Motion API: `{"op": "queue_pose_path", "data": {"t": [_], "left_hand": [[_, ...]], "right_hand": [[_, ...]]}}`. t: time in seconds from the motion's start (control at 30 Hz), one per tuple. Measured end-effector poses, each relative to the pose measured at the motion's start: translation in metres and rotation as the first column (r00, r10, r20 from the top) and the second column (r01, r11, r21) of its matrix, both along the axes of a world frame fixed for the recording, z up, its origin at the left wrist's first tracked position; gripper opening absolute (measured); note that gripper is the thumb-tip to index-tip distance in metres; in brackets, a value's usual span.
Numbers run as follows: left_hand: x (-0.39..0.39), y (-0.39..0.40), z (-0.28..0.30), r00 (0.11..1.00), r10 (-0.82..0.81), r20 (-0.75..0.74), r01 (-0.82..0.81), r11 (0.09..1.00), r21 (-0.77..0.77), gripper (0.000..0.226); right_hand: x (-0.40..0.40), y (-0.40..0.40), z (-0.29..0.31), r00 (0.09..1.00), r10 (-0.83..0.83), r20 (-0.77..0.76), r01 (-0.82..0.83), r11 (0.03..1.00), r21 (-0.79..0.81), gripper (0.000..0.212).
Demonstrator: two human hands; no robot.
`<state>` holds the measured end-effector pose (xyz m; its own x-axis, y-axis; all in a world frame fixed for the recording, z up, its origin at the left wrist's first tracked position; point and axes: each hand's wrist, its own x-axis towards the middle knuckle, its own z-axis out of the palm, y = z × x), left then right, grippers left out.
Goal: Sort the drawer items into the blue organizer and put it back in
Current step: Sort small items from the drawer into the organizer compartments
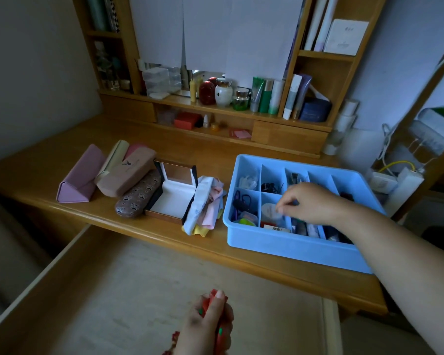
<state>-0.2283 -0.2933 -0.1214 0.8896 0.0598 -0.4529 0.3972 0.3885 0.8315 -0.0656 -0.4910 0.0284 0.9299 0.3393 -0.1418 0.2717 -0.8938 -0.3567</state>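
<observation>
Sorting well along — organizer not yet back in the drawer.

My right hand (pixel 305 201) hovers over the blue organizer (pixel 292 248) at three o'clock on the desk, fingertips pinched; on what, I cannot tell. My left hand (pixel 210 321), at six o'clock over the open drawer (pixel 139 285), grips a red item (pixel 214 295). Glasses cases (pixel 123 178) and cloths (pixel 205 206) lie unsorted at ten o'clock.

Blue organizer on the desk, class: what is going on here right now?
A person is sorting small items. The right hand reaches over the blue organizer, fingertips pinched above a middle compartment; whether it holds anything is unclear. The left hand grips a red item over the open drawer. The organizer sits on the desk, not yet back in the drawer. Glasses cases and cloths lie to its left.
</observation>
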Motion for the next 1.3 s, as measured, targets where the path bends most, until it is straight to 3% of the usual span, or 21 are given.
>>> {"op": "queue_pose_path", "data": {"t": [0.07, 0.1, 0.2, 0.3, 0.43, 0.53, 0.63, 0.73, 0.8, 0.87, 0.93, 1.1, 1.23, 1.3], "left_hand": [[0.001, -0.001, 0.010, 0.996, -0.082, 0.030, 0.081, 0.996, 0.032, 0.041], [0.001, -0.003, 0.017, 0.992, -0.113, 0.058, 0.111, 0.993, 0.036, 0.042], [0.006, -0.014, 0.036, 0.983, -0.096, 0.159, 0.106, 0.993, -0.052, 0.043], [0.009, -0.024, 0.047, 0.973, -0.104, 0.206, 0.125, 0.988, -0.091, 0.035], [0.009, -0.024, 0.052, 0.939, -0.246, 0.239, 0.277, 0.955, -0.103, 0.042], [0.012, -0.019, 0.051, 0.919, -0.305, 0.249, 0.341, 0.932, -0.119, 0.062], [0.014, -0.015, 0.048, 0.899, -0.335, 0.281, 0.379, 0.918, -0.117, 0.051], [0.016, -0.013, 0.045, 0.947, -0.263, 0.186, 0.286, 0.952, -0.110, 0.052], [0.019, -0.011, 0.037, 0.991, -0.133, 0.009, 0.133, 0.984, -0.122, 0.049], [0.021, -0.008, 0.027, 0.992, -0.023, -0.125, 0.008, 0.993, -0.116, 0.051], [0.023, -0.006, 0.021, 0.979, 0.039, -0.199, -0.058, 0.994, -0.095, 0.056], [0.022, -0.003, 0.013, 0.966, 0.121, -0.230, -0.136, 0.989, -0.053, 0.052], [0.024, -0.006, 0.015, 0.955, 0.204, -0.216, -0.222, 0.973, -0.062, 0.047], [0.027, -0.008, 0.020, 0.944, 0.254, -0.210, -0.276, 0.958, -0.081, 0.043]], "right_hand": [[-0.021, -0.001, 0.005, 0.983, -0.064, 0.171, 0.025, 0.975, 0.222, 0.015], [-0.038, 0.003, 0.005, 0.983, -0.069, 0.173, 0.008, 0.943, 0.332, 0.015], [-0.087, 0.019, -0.010, 0.992, 0.098, -0.086, -0.053, 0.905, 0.422, 0.012], [-0.113, 0.028, -0.027, 0.929, 0.185, -0.320, -0.002, 0.868, 0.497, 0.011], [-0.117, 0.026, -0.030, 0.891, 0.185, -0.415, 0.099, 0.813, 0.574, 0.017], [-0.116, 0.029, -0.029, 0.861, 0.224, -0.458, 0.102, 0.804, 0.585, 0.012], [-0.107, 0.031, -0.021, 0.889, 0.189, -0.417, 0.092, 0.818, 0.568, 0.013], [-0.073, 0.017, 0.006, 0.983, -0.089, -0.159, 0.169, 0.776, 0.608, 0.018], [-0.046, 0.007, 0.020, 0.976, -0.214, 0.048, 0.152, 0.819, 0.554, 0.019], [-0.025, 0.005, 0.018, 0.969, -0.190, 0.159, 0.124, 0.927, 0.354, 0.021], [-0.013, 0.009, 0.004, 0.981, -0.113, 0.158, 0.089, 0.985, 0.147, 0.023], [-0.001, 0.021, -0.025, 0.998, 0.019, 0.063, -0.013, 0.995, -0.096, 0.025], [0.004, 0.023, -0.012, 0.993, 0.020, -0.115, -0.031, 0.995, -0.096, 0.025], [0.000, 0.021, 0.001, 0.999, -0.013, 0.041, 0.012, 1.000, 0.016, 0.019]]}}
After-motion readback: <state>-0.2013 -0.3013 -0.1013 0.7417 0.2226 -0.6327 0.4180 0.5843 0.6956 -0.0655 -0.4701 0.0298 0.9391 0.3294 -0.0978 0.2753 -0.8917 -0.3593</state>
